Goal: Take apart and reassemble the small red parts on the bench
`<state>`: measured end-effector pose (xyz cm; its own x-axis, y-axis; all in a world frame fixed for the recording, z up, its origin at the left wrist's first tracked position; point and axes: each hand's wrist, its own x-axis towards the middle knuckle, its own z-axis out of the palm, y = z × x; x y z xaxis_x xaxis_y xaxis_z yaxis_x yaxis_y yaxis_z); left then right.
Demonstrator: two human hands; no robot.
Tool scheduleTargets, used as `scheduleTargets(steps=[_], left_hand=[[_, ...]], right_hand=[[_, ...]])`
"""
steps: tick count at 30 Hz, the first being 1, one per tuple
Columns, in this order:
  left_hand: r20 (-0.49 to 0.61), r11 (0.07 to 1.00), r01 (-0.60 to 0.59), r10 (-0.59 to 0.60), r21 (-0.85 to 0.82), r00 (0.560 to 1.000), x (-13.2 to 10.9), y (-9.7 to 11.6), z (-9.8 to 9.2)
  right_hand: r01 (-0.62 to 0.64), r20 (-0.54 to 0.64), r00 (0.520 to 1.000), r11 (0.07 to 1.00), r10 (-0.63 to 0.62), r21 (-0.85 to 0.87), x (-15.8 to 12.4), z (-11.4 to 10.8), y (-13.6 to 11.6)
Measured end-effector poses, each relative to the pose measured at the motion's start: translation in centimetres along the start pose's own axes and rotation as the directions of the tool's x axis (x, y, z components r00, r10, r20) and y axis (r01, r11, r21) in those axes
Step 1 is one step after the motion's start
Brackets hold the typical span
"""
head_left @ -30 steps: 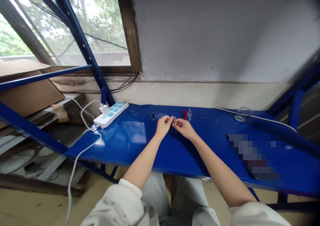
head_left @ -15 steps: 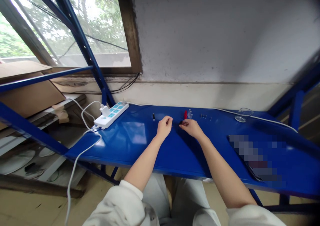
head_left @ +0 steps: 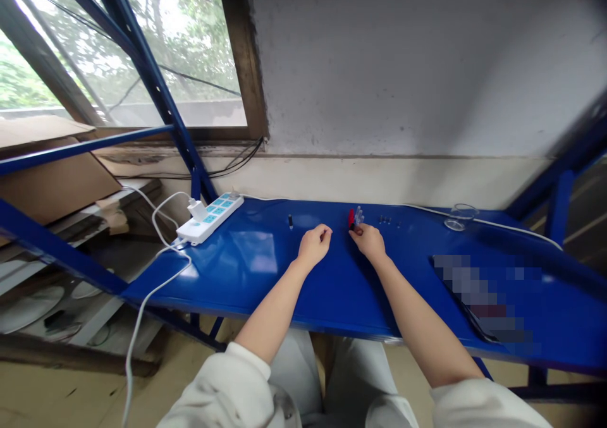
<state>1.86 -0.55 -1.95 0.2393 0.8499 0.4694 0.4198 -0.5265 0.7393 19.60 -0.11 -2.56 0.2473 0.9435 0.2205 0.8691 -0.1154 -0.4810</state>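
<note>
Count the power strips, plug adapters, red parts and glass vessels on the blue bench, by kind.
Power strip: 1
Plug adapter: 1
Red part: 1
Glass vessel: 1
Total: 4

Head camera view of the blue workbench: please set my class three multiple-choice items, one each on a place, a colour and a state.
1. Which hand is nearest the red object? A) left hand B) right hand
2. What colour is the casing of the power strip? A) white B) black C) red
3. What state is the white plug in? A) plugged into the strip B) lying on the floor C) held in a hand

1: B, its fingertips are just beside the object.
2: A, the casing shows white around teal sockets.
3: A, it sits on the strip.
</note>
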Motion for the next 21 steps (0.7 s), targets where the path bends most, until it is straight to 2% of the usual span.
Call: scheduleTargets(steps=[5, 8, 10, 12, 14, 15, 17, 19, 21], left_hand=[[-0.038, 0.998, 0.031, -0.033, -0.060, 0.999, 0.0, 0.6, -0.1], [-0.179, 0.982, 0.054, -0.087, -0.181, 0.980, -0.1, 1.5, -0.5], [-0.340, 0.955, 0.047, -0.150, -0.291, 0.929, -0.1, 2.0, -0.9], [-0.486, 0.918, 0.032, -0.239, -0.396, 0.841, 0.1, 2.1, -1.3], [-0.560, 0.871, 0.045, -0.354, -0.490, 0.749, 0.5, 1.6, -1.8], [-0.562, 0.839, 0.072, -0.422, -0.539, 0.712, 0.8, 1.2, -2.0], [-0.495, 0.745, 0.159, -0.569, -0.648, 0.657, 1.3, 0.3, -2.4], [-0.386, 0.639, 0.249, -0.681, -0.727, 0.622, 1.7, -0.5, -2.5], [-0.305, 0.573, 0.309, -0.732, -0.759, 0.609, 1.9, -1.0, -2.5]], right_hand=[[-0.013, 0.007, 1.000, 0.999, 0.013, 0.042, 0.3, 0.1, 0.7], [-0.043, 0.007, 0.999, 0.997, 0.043, 0.061, 0.4, -0.1, 1.2], [-0.058, 0.000, 0.998, 0.997, 0.058, 0.052, 0.4, -0.3, 1.4], [-0.070, -0.011, 0.997, 0.997, 0.070, 0.027, 0.4, -0.5, 1.5], [-0.084, -0.017, 0.996, 0.996, 0.084, -0.006, 0.4, -0.7, 1.5], [-0.092, -0.016, 0.996, 0.996, 0.092, -0.019, 0.4, -0.7, 1.6], [-0.105, -0.009, 0.995, 0.994, 0.104, -0.034, 0.4, -0.8, 1.6], [-0.108, -0.006, 0.994, 0.993, 0.108, -0.042, 0.4, -0.8, 1.6], [-0.109, -0.011, 0.994, 0.993, 0.109, -0.048, 0.3, -0.7, 1.7]])
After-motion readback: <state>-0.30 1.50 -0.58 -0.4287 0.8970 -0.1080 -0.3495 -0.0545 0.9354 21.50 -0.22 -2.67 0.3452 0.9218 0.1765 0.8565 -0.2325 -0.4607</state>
